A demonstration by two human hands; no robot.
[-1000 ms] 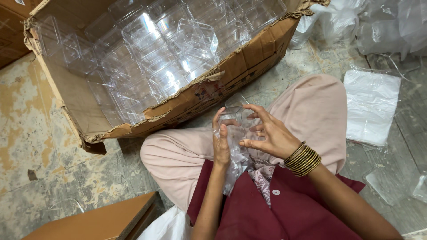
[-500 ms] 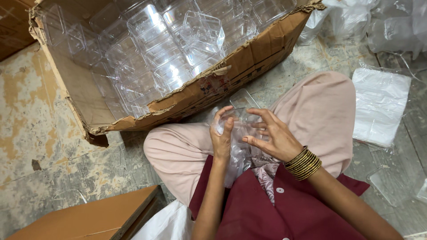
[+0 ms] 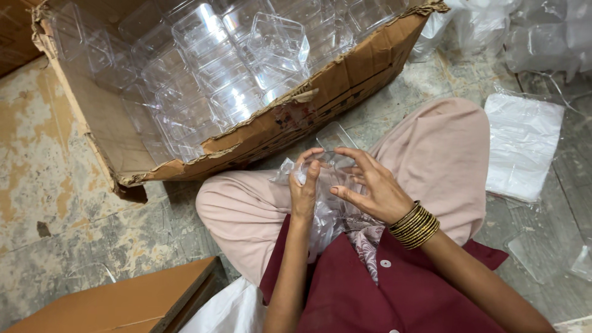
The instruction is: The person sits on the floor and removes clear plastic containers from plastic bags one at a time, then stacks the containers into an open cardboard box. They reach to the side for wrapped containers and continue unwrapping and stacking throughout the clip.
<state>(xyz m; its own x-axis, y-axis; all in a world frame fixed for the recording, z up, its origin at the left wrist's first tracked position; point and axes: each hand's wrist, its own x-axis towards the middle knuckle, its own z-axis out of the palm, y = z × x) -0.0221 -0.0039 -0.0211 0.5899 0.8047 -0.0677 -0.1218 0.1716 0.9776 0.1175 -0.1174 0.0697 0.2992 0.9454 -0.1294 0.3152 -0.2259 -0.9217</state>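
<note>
We see left hand (image 3: 304,188) raised over lap, fingers curled and pinched on crinkled clear plastic bag (image 3: 325,213); right hand (image 3: 370,185) facing it, fingers spread and bent round small clear container (image 3: 336,161) at bag mouth, gold bangles (image 3: 417,223) on wrist; both hands clamped on bag and container, just before torn near wall of cardboard box (image 3: 345,92); box holds stacked clear plastic containers (image 3: 246,68); bare floor (image 3: 55,203) to left; flat pile of plastic bags (image 3: 523,145) to right
</note>
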